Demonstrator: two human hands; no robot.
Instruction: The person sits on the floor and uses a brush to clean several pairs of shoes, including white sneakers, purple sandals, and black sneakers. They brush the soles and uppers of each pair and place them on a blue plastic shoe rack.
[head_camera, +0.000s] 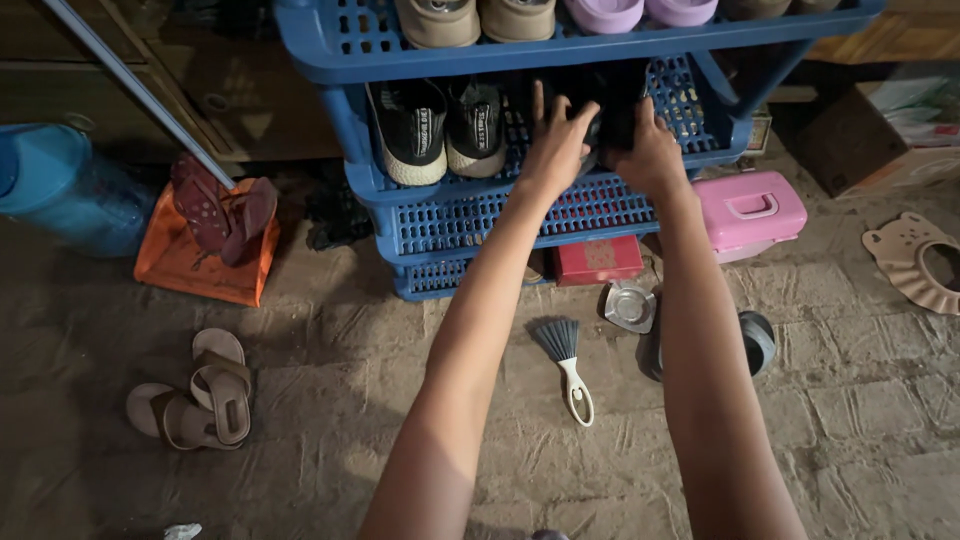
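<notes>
Black shoe (610, 105) sits between both hands' grip on the shelf (470, 205).

Shoes, boxes and oddments around a blue plastic shoe rack (470, 215).

Black-and-white sneakers (440, 125) sit on the middle shelf; tan shoes (478, 20) and lilac ones (640, 12) on top. On the floor lie brown sandals (195, 395), maroon flip-flops (220, 205) on an orange box (185, 265), a small brush (568, 365), a red box (598, 260), a pink case (750, 210) and a blue container (60, 185).
</notes>
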